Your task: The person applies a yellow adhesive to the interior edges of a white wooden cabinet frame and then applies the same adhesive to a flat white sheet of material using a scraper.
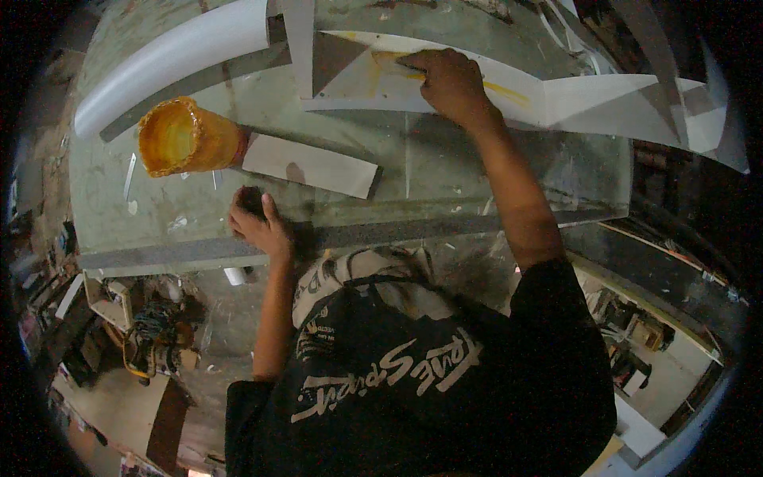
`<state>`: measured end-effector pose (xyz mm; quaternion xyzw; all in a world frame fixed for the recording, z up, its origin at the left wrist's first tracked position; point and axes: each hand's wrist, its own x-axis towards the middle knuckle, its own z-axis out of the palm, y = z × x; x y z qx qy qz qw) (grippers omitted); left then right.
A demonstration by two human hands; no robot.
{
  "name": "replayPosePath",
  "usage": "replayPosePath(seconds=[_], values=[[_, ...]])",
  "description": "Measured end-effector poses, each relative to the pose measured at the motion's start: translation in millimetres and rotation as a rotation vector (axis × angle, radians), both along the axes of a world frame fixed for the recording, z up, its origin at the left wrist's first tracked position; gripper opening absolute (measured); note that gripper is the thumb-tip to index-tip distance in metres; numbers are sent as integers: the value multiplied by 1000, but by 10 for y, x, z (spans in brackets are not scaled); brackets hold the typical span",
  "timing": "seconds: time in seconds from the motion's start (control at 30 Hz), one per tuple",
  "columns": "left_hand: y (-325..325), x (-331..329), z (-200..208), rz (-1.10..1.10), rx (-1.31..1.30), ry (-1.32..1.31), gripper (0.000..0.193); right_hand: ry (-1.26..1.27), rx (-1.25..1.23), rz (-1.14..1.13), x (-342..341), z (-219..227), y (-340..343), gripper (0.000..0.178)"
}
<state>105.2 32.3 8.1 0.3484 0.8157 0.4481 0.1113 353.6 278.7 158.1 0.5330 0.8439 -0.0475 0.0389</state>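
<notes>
My right hand (455,86) reaches to the far side of the table, index finger stretched along a white, angular panel (588,103). That fingertip touches a yellow smear (388,60) on the panel; the other fingers look folded, and nothing shows in them. Near the table's front edge my left hand (261,229) is curled, thumb raised, around a dark patch I cannot make out. Beyond it a tub crusted with yellow-orange paste (191,137) lies tipped, its mouth facing left. A flat pale strip (314,165) extends right from the tub's base.
A long curved white piece (175,63) lies at the far left of the greenish table (445,175). A dark band (373,232) runs along the front edge. Coiled cables and clutter (155,330) sit on the floor at left. A shelf with odds and ends (644,342) stands at right.
</notes>
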Motion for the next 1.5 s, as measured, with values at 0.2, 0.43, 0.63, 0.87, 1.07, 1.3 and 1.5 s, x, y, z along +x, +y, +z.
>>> replayPosePath(seconds=[0.2, 0.43, 0.63, 0.87, 1.07, 1.3, 1.5], values=[[9, -9, -50, 1, -8, -24, 54, 73, 35, 159, 125, -3, -417, 50], [-2, 6, -51, 26, -21, 25, 56, 25, -2, 146, 437, 336, -287, 50], [6, -13, -100, 27, -38, 2, 57, 21, 170, -20, 908, 309, 178, 50], [7, -5, -67, 22, -23, 22, 55, -29, 32, -34, 1672, -1, 289, 48], [35, 47, -54, 27, -21, 23, 54, -95, 177, -158, 2393, -152, 372, 37], [27, 12, -83, 38, -41, 111, 55, -157, 168, 26, 2552, -35, 357, 23], [45, 49, -64, 35, -24, 48, 54, -119, 201, -10, 1817, -192, 461, 28]])
